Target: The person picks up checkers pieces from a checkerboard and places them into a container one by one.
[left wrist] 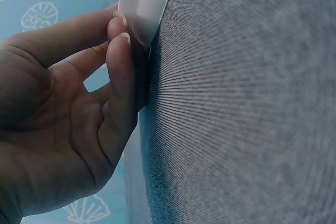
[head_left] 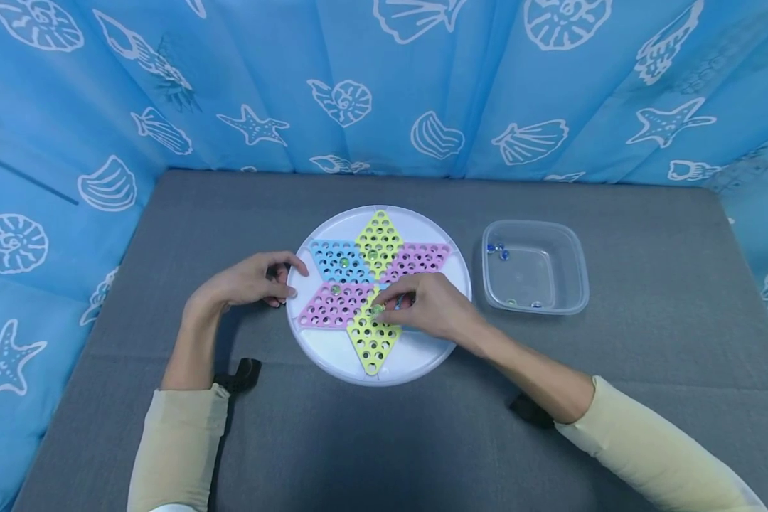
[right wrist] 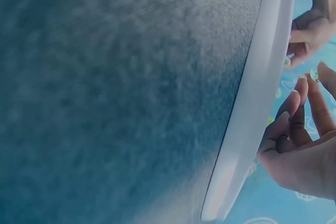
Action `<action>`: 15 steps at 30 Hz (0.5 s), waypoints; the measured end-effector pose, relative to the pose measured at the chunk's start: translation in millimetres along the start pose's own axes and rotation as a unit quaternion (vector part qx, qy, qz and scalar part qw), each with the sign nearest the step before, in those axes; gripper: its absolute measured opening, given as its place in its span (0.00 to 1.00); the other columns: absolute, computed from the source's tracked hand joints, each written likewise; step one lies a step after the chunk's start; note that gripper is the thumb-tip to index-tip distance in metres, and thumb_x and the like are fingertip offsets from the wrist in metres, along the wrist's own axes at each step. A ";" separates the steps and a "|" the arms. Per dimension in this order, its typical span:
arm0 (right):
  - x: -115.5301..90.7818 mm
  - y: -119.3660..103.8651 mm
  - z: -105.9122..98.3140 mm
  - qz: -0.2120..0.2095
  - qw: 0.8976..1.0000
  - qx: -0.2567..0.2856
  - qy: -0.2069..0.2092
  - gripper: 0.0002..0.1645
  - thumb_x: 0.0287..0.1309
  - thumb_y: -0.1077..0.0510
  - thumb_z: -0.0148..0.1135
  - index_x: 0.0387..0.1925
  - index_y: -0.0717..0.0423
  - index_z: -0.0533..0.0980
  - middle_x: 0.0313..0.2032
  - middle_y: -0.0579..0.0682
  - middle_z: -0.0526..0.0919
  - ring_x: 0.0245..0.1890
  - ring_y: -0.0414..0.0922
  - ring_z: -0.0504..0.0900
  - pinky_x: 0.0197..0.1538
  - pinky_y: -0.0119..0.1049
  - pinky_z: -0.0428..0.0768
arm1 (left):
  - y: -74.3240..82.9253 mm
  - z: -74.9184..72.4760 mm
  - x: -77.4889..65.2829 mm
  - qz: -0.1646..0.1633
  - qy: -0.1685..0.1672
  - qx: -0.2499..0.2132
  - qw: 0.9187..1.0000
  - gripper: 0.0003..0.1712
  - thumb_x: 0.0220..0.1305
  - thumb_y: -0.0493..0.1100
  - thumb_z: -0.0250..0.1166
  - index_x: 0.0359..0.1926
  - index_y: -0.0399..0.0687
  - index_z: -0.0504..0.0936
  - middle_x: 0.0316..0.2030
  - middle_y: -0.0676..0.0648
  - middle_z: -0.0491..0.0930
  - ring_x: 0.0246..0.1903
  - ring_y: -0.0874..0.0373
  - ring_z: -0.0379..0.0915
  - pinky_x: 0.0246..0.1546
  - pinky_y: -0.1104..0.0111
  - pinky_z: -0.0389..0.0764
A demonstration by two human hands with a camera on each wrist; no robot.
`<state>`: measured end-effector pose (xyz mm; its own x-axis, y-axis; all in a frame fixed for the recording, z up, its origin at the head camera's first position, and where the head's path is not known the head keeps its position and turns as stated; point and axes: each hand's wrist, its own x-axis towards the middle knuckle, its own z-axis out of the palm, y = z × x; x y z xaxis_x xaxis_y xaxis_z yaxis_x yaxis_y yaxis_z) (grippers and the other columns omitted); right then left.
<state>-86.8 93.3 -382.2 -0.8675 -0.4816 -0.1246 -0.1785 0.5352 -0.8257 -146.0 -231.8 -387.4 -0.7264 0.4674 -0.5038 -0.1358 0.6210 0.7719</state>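
Green marble (head_left: 377,309) pinched in R hand (head_left: 432,306), over yellow section (head_left: 372,350) twd board's (head_left: 323,353) front edge; L hand (head_left: 256,279) grips board's L edge; tub (head_left: 531,277) w/ blue marbles (head_left: 504,254) nr R edge.

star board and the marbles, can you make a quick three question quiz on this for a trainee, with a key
1. Open: what does the right hand pinch between its fingers?
2. Fill in: the left hand touches the star board at its outer ____.
3. True or false: the clear container is empty.

Key:
1. A green marble.
2. Rim.
3. False; there are blue marbles in it.
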 end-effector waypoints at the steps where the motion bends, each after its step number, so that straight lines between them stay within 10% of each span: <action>1: -0.8 -0.3 -1.8 0.002 1.000 0.003 0.002 0.10 0.52 0.52 0.76 0.38 0.44 0.87 0.28 0.38 0.83 0.29 0.40 0.79 0.34 0.35 0.76 | -0.1 -0.4 0.2 0.000 -0.001 0.001 1.000 0.20 0.66 0.35 0.65 0.58 0.40 0.74 0.34 0.43 0.66 0.31 0.51 0.68 0.31 0.65 0.78; 15: -15.9 -3.3 -31.8 -0.005 0.998 0.039 0.045 0.12 0.55 0.54 0.73 0.42 0.48 0.86 0.31 0.42 0.83 0.34 0.41 0.79 0.41 0.40 0.78 | -0.1 1.3 0.1 0.003 0.004 -0.012 1.000 0.22 0.62 0.34 0.67 0.55 0.40 0.72 0.34 0.43 0.66 0.30 0.51 0.67 0.30 0.64 0.75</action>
<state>-87.2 121.3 -360.0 -0.9047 -0.4205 -0.0684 -0.1542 0.4729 -0.8675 -145.2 -231.0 -388.0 -0.7332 0.4655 -0.4957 -0.1469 0.6033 0.7839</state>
